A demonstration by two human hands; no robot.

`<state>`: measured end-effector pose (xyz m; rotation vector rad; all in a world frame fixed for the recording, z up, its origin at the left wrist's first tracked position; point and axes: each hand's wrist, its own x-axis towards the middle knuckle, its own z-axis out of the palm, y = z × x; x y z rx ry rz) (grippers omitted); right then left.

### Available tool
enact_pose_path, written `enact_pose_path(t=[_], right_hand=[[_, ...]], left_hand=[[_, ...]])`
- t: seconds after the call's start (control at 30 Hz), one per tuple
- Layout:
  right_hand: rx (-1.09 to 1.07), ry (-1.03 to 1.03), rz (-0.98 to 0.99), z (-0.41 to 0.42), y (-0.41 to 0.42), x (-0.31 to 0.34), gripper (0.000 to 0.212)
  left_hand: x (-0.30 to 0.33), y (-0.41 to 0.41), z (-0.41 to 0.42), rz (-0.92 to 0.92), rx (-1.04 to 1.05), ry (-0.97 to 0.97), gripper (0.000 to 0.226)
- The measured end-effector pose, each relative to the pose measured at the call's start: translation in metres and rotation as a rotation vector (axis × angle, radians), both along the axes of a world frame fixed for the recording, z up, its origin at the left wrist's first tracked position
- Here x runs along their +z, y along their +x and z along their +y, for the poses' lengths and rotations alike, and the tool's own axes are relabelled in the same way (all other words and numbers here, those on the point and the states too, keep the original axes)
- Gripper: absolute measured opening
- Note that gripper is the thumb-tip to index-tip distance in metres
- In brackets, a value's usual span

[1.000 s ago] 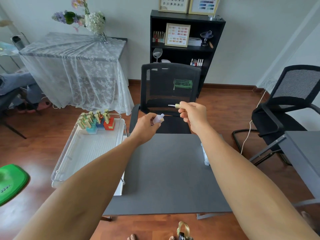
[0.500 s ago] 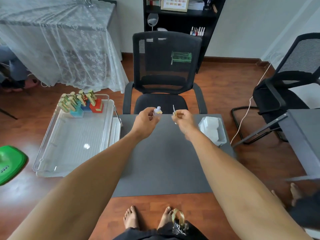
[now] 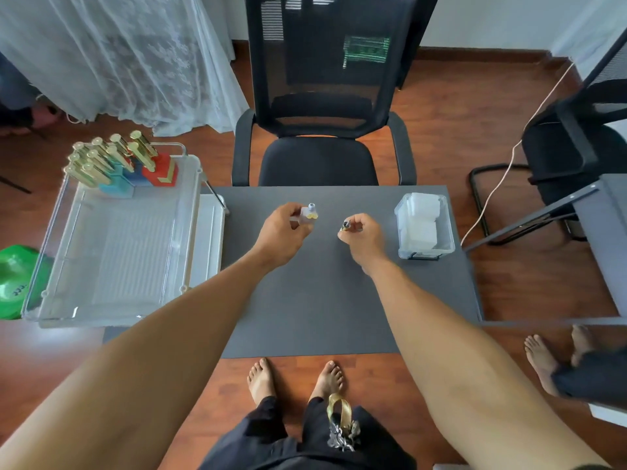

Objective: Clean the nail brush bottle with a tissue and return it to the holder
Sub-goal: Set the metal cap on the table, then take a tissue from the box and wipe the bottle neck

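Note:
My left hand (image 3: 283, 232) grips a small pale nail bottle (image 3: 308, 212) with its neck uncapped and pointing up, above the far part of the grey table (image 3: 315, 300). My right hand (image 3: 361, 232) pinches the gold brush cap (image 3: 346, 225); its brush is hidden from view. The two hands are a short gap apart. A clear box of white tissues (image 3: 424, 225) stands just right of my right hand. The holder (image 3: 154, 174), coloured blocks with several gold-capped bottles, sits at the far end of a clear tray (image 3: 112, 252) on the left.
A black mesh chair (image 3: 322, 106) stands behind the table. Another black chair (image 3: 576, 144) and a grey desk (image 3: 607, 232) are at the right. A green object (image 3: 15, 279) lies on the floor at left. Another person's bare feet (image 3: 549, 354) are at lower right.
The view has tilted down toward the table. Both hands have dropped lower over the table and moved slightly apart, and the brush cap is now turned end-on.

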<state>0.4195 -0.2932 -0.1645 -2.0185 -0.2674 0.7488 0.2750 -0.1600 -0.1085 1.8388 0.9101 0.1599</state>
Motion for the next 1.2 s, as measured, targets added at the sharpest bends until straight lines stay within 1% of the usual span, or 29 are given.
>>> enact_pose_path(t=[0.27, 0.37, 0.6, 0.67, 0.73, 0.9, 0.97, 1.03, 1.2], right_hand=[[0.008, -0.021, 0.015, -0.002, -0.001, -0.008, 0.022], [0.012, -0.017, 0.026, -0.002, -0.002, -0.009, 0.030], [0.040, -0.023, 0.066, -0.011, -0.002, -0.004, 0.048], [0.003, -0.017, 0.019, -0.016, 0.000, 0.004, 0.043], [-0.072, 0.016, -0.077, -0.023, 0.005, 0.013, 0.033], [-0.228, 0.094, -0.329, -0.049, 0.030, 0.034, 0.005], [-0.266, 0.053, -0.440, -0.059, 0.046, 0.039, 0.006], [-0.268, -0.032, -0.490, -0.068, 0.064, 0.041, 0.009], [-0.095, -0.192, -0.548, -0.090, 0.102, 0.039, 0.027]], left_hand=[[-0.007, 0.004, -0.005, 0.012, -0.021, 0.009, 0.015], [-0.009, 0.004, -0.004, 0.011, -0.019, 0.006, 0.019], [-0.006, 0.010, -0.010, -0.001, -0.034, -0.004, 0.021], [-0.005, 0.013, -0.012, -0.007, -0.046, 0.008, 0.014], [-0.004, 0.016, -0.013, -0.006, -0.059, 0.027, 0.009], [0.001, 0.025, -0.018, -0.013, -0.061, 0.018, 0.024], [0.002, 0.028, -0.020, -0.019, -0.057, 0.014, 0.025], [0.004, 0.031, -0.021, -0.020, -0.050, 0.013, 0.025], [0.005, 0.036, -0.029, -0.027, -0.037, 0.018, 0.023]])
